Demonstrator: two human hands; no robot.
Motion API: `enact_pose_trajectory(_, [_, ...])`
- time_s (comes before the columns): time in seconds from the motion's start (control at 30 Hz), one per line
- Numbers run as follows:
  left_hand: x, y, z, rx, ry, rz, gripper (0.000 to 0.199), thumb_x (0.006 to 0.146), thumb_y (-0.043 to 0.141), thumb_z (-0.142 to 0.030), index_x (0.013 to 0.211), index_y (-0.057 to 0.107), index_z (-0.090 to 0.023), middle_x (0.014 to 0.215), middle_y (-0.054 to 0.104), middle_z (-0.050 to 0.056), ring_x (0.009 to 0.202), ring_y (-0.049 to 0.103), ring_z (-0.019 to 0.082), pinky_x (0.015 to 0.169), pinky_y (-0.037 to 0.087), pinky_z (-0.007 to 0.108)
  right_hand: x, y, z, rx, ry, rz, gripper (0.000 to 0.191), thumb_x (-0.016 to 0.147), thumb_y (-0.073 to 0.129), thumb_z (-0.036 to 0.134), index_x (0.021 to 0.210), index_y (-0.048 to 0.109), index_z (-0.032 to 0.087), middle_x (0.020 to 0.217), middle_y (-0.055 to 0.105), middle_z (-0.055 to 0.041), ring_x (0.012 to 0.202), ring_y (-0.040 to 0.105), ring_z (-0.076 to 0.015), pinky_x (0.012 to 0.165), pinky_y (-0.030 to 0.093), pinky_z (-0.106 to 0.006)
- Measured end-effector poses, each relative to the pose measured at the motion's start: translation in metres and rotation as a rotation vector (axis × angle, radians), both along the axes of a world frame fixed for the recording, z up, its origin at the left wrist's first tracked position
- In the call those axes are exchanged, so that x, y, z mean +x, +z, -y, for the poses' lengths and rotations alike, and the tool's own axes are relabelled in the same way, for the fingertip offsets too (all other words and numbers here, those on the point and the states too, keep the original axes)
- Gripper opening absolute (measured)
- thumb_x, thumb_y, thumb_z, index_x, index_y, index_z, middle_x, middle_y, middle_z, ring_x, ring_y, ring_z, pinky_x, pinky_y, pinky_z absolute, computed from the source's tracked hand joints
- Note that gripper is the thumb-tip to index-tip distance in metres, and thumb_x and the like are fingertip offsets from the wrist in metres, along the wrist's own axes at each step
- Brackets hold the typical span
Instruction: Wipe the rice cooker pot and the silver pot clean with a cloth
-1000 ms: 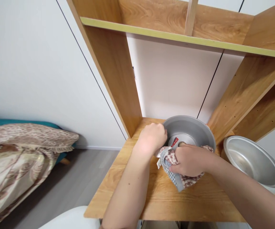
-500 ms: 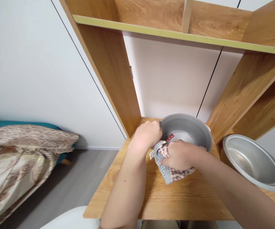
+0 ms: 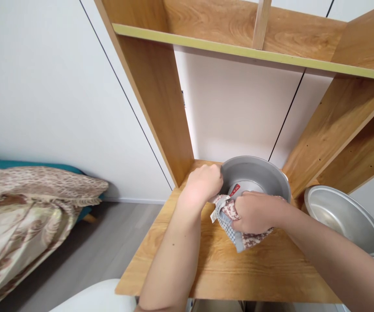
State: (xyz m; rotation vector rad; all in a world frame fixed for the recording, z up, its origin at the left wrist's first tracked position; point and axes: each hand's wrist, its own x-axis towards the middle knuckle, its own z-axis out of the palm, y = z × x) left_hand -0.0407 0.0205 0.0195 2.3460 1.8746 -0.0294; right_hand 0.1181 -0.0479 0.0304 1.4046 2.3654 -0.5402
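Nearest my head camera, at the lower edge, is a curved white surface point(image 3: 92, 299); beside it lies the wood-grain desktop point(image 3: 232, 281). Over this, my right hand point(image 3: 255, 212) is closed around a bunched brown-and-white patterned cloth point(image 3: 235, 236) with grey trim, at the near rim of a round grey metal pot point(image 3: 255, 164); its fingertips are hidden from me. My left hand point(image 3: 203, 184) is curled tight on the pot's left rim, the fingers' far side unseen. The pot stands toward the back of the desktop, a red tag point(image 3: 235, 190) showing inside. To its right sits a silver metal basin point(image 3: 339, 212). Behind, wooden uprights carry a yellow-edged shelf point(image 3: 255, 52) before a white panelled wall point(image 3: 235, 108). Far left, a fringed throw point(image 3: 37, 186) drapes a teal seat point(image 3: 31, 164).
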Motion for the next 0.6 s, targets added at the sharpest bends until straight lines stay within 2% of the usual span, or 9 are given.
enact_pose_trajectory(0.1, [0.000,-0.001,0.000,0.008,-0.006,0.006,0.051,0.115,0.040,-0.018,0.135,0.087,-0.018,0.138,0.089,0.023,0.128,0.087,0.038,0.101,0.067,0.045,-0.003,0.000,0.007,0.041,-0.021,0.028,0.036,0.110,0.063,0.033,0.127,0.087,0.011,0.125,0.088,-0.0246,0.121,0.080,-0.0418,0.087,0.052,-0.042])
enact_pose_trajectory(0.17, [0.000,-0.001,0.000,0.007,-0.010,0.019,0.051,0.114,0.040,-0.017,0.135,0.087,-0.017,0.138,0.089,0.024,0.127,0.087,0.039,0.100,0.067,0.046,-0.003,0.000,0.005,0.025,-0.013,0.032,0.038,0.111,0.060,0.033,0.128,0.087,0.012,0.125,0.089,-0.0235,0.121,0.080,-0.0402,0.087,0.052,-0.041])
enact_pose_trajectory(0.23, [0.000,-0.001,0.000,0.007,-0.006,0.037,0.050,0.115,0.041,-0.018,0.134,0.088,-0.017,0.136,0.090,0.024,0.125,0.088,0.039,0.099,0.067,0.046,-0.001,-0.002,-0.002,-0.037,0.020,0.030,0.039,0.112,0.060,0.038,0.120,0.089,0.014,0.119,0.089,-0.0200,0.114,0.080,-0.0361,0.084,0.053,-0.039])
enact_pose_trajectory(0.3, [0.000,-0.001,0.000,0.006,-0.002,0.047,0.050,0.115,0.042,-0.018,0.135,0.088,-0.018,0.135,0.091,0.023,0.124,0.088,0.038,0.098,0.067,0.045,0.002,-0.004,-0.009,-0.103,0.048,0.026,0.043,0.112,0.062,0.048,0.104,0.090,0.015,0.108,0.089,-0.0167,0.103,0.080,-0.0316,0.078,0.053,-0.037])
enact_pose_trajectory(0.37, [0.000,-0.001,-0.001,0.005,-0.005,0.046,0.052,0.114,0.041,-0.017,0.136,0.088,-0.018,0.134,0.091,0.023,0.125,0.088,0.038,0.099,0.067,0.046,0.004,-0.006,-0.012,-0.118,0.052,0.026,0.048,0.112,0.063,0.053,0.098,0.089,0.016,0.102,0.089,-0.0153,0.095,0.079,-0.0292,0.075,0.053,-0.036])
enact_pose_trajectory(0.47, [-0.001,-0.002,-0.002,0.008,-0.012,0.040,0.053,0.114,0.040,-0.018,0.139,0.087,-0.017,0.137,0.090,0.024,0.128,0.087,0.039,0.101,0.067,0.047,0.002,-0.007,-0.004,-0.033,0.020,0.038,0.045,0.113,0.062,0.046,0.109,0.091,0.012,0.107,0.089,-0.0188,0.098,0.081,-0.0316,0.079,0.053,-0.038])
enact_pose_trajectory(0.6, [-0.001,-0.004,-0.004,0.016,-0.016,0.040,0.052,0.114,0.040,-0.019,0.139,0.086,-0.018,0.138,0.089,0.023,0.127,0.087,0.039,0.100,0.067,0.046,-0.003,-0.006,0.013,0.115,-0.037,0.049,0.042,0.115,0.061,0.037,0.124,0.089,0.007,0.120,0.088,-0.0270,0.117,0.082,-0.0399,0.093,0.054,-0.042])
